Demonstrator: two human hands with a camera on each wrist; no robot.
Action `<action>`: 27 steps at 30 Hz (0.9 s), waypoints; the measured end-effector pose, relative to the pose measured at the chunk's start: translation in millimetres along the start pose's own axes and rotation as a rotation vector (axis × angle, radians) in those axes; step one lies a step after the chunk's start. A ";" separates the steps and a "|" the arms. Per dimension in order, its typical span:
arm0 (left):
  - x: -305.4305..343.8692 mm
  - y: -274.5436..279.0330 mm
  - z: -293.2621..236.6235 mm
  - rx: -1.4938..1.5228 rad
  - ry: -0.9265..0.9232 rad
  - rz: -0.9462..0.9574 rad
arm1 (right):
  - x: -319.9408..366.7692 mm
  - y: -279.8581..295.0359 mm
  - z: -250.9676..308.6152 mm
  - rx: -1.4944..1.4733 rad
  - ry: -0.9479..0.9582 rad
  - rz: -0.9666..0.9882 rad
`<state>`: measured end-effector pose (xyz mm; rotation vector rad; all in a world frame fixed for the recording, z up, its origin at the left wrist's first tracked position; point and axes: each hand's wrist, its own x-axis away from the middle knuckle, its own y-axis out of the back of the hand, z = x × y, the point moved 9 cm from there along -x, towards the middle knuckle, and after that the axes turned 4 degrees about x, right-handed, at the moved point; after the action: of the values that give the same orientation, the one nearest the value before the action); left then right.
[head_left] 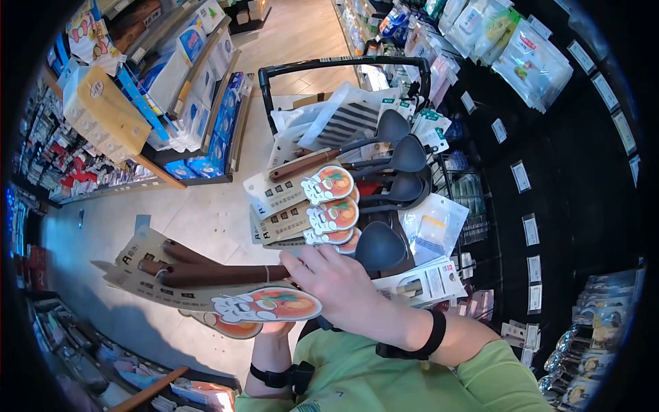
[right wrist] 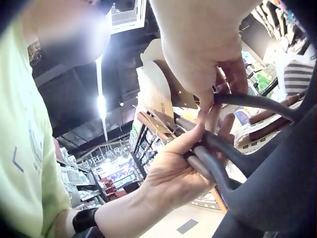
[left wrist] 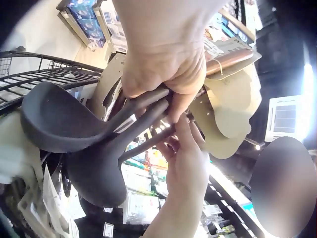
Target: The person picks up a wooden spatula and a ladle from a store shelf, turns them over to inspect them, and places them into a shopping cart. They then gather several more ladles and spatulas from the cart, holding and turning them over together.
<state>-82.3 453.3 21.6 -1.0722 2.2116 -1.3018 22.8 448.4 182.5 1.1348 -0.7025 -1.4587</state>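
Observation:
My left hand (head_left: 276,331) (left wrist: 163,64) (right wrist: 173,176) is curled round the necks of two black ladles (left wrist: 54,121), seen most plainly in the wrist views. Above it in the head view, my right hand (head_left: 336,288) (left wrist: 188,168) (right wrist: 208,54) pinches the neck of another black ladle (head_left: 381,246) between thumb and fingers, close to the left hand's fingers. Brown handles (head_left: 220,276) stretch out to the left, tied to beige cards (head_left: 141,257) with a cartoon bowl picture (head_left: 278,304). The left hand is mostly hidden in the head view.
A cart with a black push bar (head_left: 343,60) holds more ladles (head_left: 409,152), a striped item (head_left: 343,125) and clear packets (head_left: 432,223). Shelves with blue packs (head_left: 218,141) stand on the left, a dark rack with price tags (head_left: 519,176) on the right. Pale floor (head_left: 103,237) lies between.

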 end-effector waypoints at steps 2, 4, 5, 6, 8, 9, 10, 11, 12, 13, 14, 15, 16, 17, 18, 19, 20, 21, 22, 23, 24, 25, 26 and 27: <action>2.3 0.0 0.8 -0.029 -0.008 -0.042 | -3.5 -0.2 1.7 -0.053 -0.021 0.008; 0.5 0.0 -0.7 -0.078 -0.036 -0.098 | -5.5 -0.7 1.9 -0.098 -0.036 0.009; 0.4 1.2 -2.6 -0.102 -0.051 -0.125 | -5.4 -2.0 2.1 -0.098 -0.034 0.010; 0.2 3.1 -3.9 -0.103 -0.051 -0.125 | -5.4 -2.8 2.3 -0.096 -0.032 0.013; -4.1 -9.7 -7.1 0.010 -0.039 -0.001 | -7.3 -1.8 3.3 -0.096 -0.013 0.019; -4.0 -7.8 -7.8 -0.028 0.001 -0.101 | -8.6 -1.0 3.9 -0.095 0.005 0.024; -5.8 -16.6 -9.5 -0.029 0.008 -0.097 | -9.7 1.2 2.2 -0.093 -0.002 0.022; -7.6 -22.3 -10.9 -0.035 0.005 -0.109 | -10.8 3.1 1.7 -0.101 0.007 0.030; -9.6 -24.8 -11.6 -0.041 0.001 -0.121 | -11.6 4.8 1.7 -0.108 0.016 0.039; -12.0 -27.9 -13.0 -0.099 -0.059 -0.029 | -11.7 6.7 1.0 -0.103 0.010 0.036; -17.5 -37.4 -12.7 -0.097 -0.053 -0.023 | -11.6 6.1 2.8 -0.077 0.024 0.054; -24.9 -42.3 -10.6 0.063 -0.034 -0.140 | -11.8 5.2 4.0 -0.052 0.036 0.073; -28.8 -40.7 -6.4 0.223 -0.011 -0.259 | -12.6 6.3 3.1 -0.049 0.025 0.073; -37.7 -43.4 -4.3 0.260 0.053 -0.155 | -12.6 7.1 5.8 -0.001 0.050 0.072; -37.5 -42.4 0.9 0.262 0.067 -0.160 | -12.0 6.7 8.6 0.043 0.074 0.074; -37.2 -38.8 -0.9 0.139 -0.009 -0.204 | -12.2 4.2 6.7 0.029 0.051 0.091; -38.7 -39.8 -6.8 0.014 -0.087 -0.244 | -12.6 4.9 4.8 0.025 0.038 0.093; -39.7 -39.3 -4.6 0.010 -0.074 -0.248 | -12.3 6.0 4.0 0.045 0.030 0.104; -40.8 -40.1 -3.2 -0.011 -0.067 -0.238 | -11.4 6.7 2.3 0.064 0.022 0.114; -42.5 -41.5 -1.4 -0.032 -0.060 -0.225 | -9.5 8.2 -2.0 0.058 0.009 0.112; -44.8 -43.8 1.1 -0.052 -0.055 -0.210 | -6.4 11.0 -5.8 -0.016 0.014 0.109; -47.4 -46.8 3.8 -0.071 -0.053 -0.193 | -3.1 14.9 -9.5 -0.089 0.023 0.104; -49.6 -50.4 6.6 -0.090 -0.053 -0.174 | 0.5 19.8 -14.0 -0.089 0.016 0.098; -51.2 -54.3 9.3 -0.109 -0.057 -0.157 | 4.7 23.7 -14.9 -0.085 0.045 0.114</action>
<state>-20.0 471.0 59.8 -1.3300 2.2158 -1.2081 46.1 441.0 197.0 1.0432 -0.6573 -1.3501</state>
